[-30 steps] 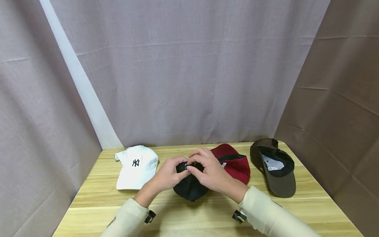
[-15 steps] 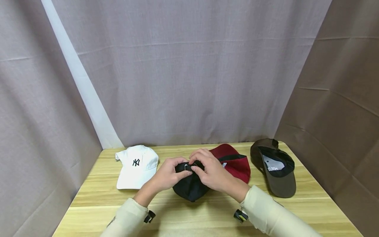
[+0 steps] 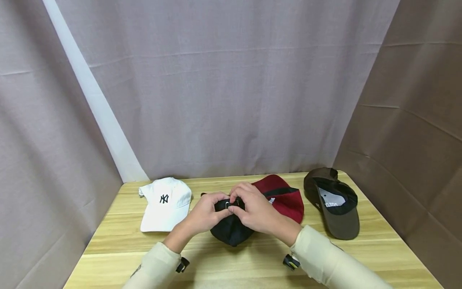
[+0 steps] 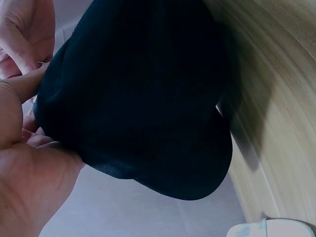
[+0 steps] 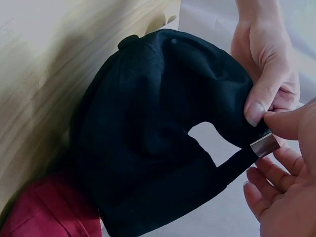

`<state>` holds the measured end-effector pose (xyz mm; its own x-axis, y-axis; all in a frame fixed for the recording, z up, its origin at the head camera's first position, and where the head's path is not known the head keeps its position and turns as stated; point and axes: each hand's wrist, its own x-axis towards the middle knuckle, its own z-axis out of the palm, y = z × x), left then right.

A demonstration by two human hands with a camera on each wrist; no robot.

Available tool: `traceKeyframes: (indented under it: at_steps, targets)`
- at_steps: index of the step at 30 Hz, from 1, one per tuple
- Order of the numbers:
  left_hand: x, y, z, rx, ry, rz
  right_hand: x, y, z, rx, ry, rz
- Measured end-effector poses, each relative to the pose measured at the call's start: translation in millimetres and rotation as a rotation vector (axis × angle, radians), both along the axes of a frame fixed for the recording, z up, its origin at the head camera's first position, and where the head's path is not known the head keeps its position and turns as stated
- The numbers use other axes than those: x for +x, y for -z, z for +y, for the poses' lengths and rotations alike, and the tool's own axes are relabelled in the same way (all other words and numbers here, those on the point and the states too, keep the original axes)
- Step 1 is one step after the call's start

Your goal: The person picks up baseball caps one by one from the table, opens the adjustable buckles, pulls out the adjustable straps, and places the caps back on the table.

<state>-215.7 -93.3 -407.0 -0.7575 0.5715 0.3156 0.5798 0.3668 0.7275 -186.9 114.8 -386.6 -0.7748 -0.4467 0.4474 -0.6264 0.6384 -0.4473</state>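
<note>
A black cap (image 3: 231, 235) is held at the middle of the table, its crown turned toward me in the head view. My left hand (image 3: 206, 212) pinches the edge of its back opening, thumb on the outer cloth. At the adjusting strap (image 5: 236, 169), my right hand (image 3: 255, 210) has thumb and fingers around the metal buckle (image 5: 265, 145), close to the left thumb (image 5: 256, 112). The strap spans the arched gap in the cap's back. From the left wrist view, cloth (image 4: 138, 98) hides most of the fingertips' work.
A white cap (image 3: 167, 204) with dark lettering lies left on the wooden table (image 3: 119, 241). Behind the right hand is a red cap (image 3: 288, 202). Farther right rests a brown cap (image 3: 343, 222), its inside showing. Grey curtains (image 3: 231, 100) stand behind the table.
Both hands stay at the back strap, with small finger shifts around the buckle. A bit of black now shows left of the left hand's fingers. The other caps lie as before.
</note>
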Motion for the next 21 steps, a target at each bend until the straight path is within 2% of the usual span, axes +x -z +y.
traceKeyframes:
  at_steps: [4, 10, 15, 21]
  targets:
    - [-0.5, 2.2, 1.8, -0.022, -0.006, 0.029, 0.5, 0.4, -0.6, 0.043, 0.016, -0.024]
    - [0.6, 3.8, 1.1, -0.014, 0.006, 0.049, 1.1, 2.4, -1.8, 0.039, 0.015, -0.034]
    - [-0.5, 4.0, -0.2, -0.012, 0.031, 0.044, 0.9, 3.8, -1.3, 0.031, 0.023, -0.072]
    - [-3.3, 5.4, -1.5, -0.003, 0.059, 0.026, 1.1, 4.1, -0.1, 0.032, 0.005, -0.043]
